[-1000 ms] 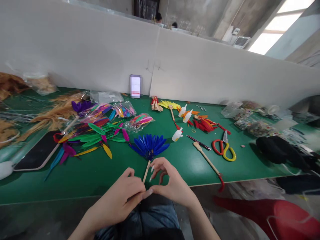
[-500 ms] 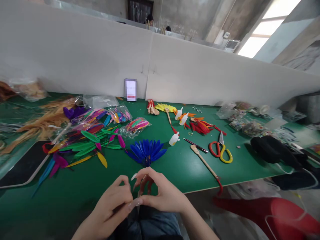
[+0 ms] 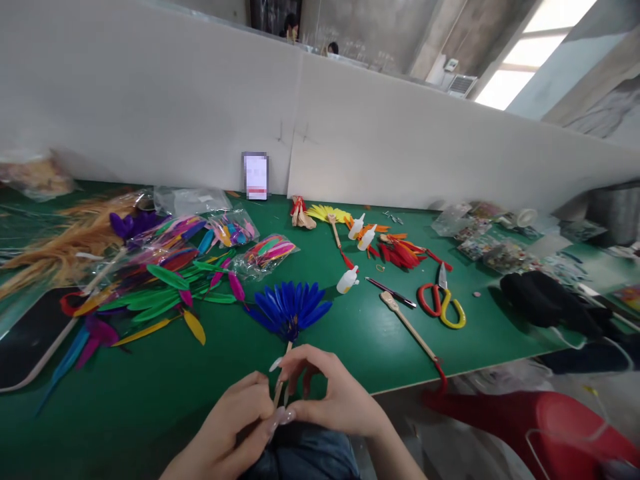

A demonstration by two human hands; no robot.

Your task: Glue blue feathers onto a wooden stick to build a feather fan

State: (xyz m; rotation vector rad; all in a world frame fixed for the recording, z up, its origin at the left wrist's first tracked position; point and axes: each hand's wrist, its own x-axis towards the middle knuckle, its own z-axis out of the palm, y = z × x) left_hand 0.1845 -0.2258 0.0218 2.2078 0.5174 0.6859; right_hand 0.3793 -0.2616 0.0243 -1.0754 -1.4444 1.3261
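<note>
A blue feather fan (image 3: pixel 293 310) points away from me, its feathers spread above the green table. Its thin wooden handle (image 3: pixel 289 347) runs down between my hands. My left hand (image 3: pixel 235 417) is closed around the lower part of the handle. The curled fingers of my right hand (image 3: pixel 333 397) are by the handle, and its thumb meets my left thumb near the handle's lower end. Whatever is pinched between those fingertips is too small to make out. Both hands are over my lap at the table's front edge.
Loose coloured feathers (image 3: pixel 160 300) and bagged feathers (image 3: pixel 267 253) lie left. Glue bottles (image 3: pixel 347 280), a pen (image 3: pixel 390 293), scissors (image 3: pixel 443 300) and a bare wooden fan handle (image 3: pixel 407 323) lie right. A yellow feather fan (image 3: pixel 327 215) and a phone (image 3: pixel 257 177) are farther back.
The view has swung slightly, and things on the left sit farther left. More of the blue fan's handle shows between my hands. Both hands keep nearly the same pose.
</note>
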